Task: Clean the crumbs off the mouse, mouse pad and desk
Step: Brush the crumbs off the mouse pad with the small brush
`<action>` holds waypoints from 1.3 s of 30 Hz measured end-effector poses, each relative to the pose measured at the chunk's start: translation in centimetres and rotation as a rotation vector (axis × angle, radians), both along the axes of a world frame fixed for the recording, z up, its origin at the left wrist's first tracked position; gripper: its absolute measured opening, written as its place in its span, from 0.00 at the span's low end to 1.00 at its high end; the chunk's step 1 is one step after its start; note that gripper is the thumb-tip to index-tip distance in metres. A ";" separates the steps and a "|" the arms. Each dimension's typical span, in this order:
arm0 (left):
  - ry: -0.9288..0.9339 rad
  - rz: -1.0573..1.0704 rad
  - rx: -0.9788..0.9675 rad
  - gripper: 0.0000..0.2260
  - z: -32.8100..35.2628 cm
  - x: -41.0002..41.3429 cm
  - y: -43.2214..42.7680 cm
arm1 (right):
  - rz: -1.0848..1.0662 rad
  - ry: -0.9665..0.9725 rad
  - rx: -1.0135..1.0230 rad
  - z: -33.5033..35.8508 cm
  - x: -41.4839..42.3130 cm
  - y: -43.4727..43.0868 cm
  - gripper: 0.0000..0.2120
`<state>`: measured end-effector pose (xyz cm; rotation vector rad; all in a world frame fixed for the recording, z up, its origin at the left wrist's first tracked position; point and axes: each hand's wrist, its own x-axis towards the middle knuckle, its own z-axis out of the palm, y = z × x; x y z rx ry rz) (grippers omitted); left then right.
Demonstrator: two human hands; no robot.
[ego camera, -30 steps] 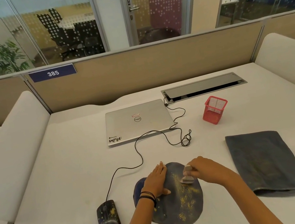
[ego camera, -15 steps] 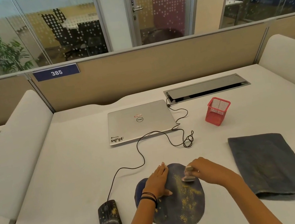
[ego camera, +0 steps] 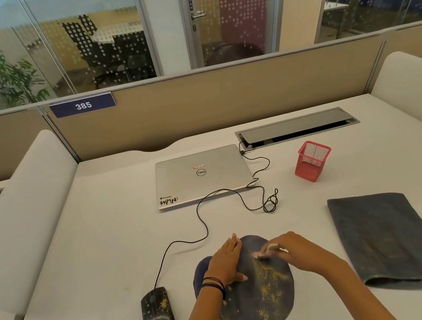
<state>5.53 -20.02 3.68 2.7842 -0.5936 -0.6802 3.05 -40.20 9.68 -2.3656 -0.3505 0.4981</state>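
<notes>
A dark round mouse pad (ego camera: 261, 306) lies near the desk's front edge, strewn with yellow crumbs (ego camera: 269, 279). My left hand (ego camera: 226, 263) presses flat on the pad's left part, fingers spread. My right hand (ego camera: 290, 250) grips a small pale brush (ego camera: 263, 253) whose bristles touch the pad's upper middle; it looks blurred. A black wired mouse (ego camera: 158, 317) with crumbs on its top sits left of the pad on the white desk (ego camera: 95, 264).
A folded dark grey cloth (ego camera: 384, 239) lies to the right of the pad. Behind are a shut silver laptop (ego camera: 201, 175), the looping mouse cable (ego camera: 268, 203), a red mesh cup (ego camera: 312, 160) and a cable hatch (ego camera: 297, 126). Padded dividers flank the desk.
My right hand has moved the brush a little left and up across the top of the pad. My left hand stays pressed on the pad.
</notes>
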 end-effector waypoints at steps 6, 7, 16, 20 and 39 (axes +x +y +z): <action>0.004 0.006 -0.001 0.42 0.0 0.0 0.0 | -0.044 -0.068 0.019 -0.1 0.8 0.1 0.13; 0.006 0.008 -0.003 0.42 0.0 0.0 0.0 | -0.055 -0.071 0.034 -0.2 1.0 0.3 0.14; -0.002 0.008 -0.007 0.41 0.1 0.0 0.0 | 0.050 0.036 0.009 -1.2 0.5 -0.7 0.11; 0.000 0.006 -0.003 0.41 0.1 -0.1 0.0 | 0.052 0.017 0.016 -0.4 1.0 -0.9 0.11; -0.004 -0.011 0.011 0.41 0.1 0.0 0.0 | 0.136 0.030 0.025 -0.7 0.6 -0.9 0.10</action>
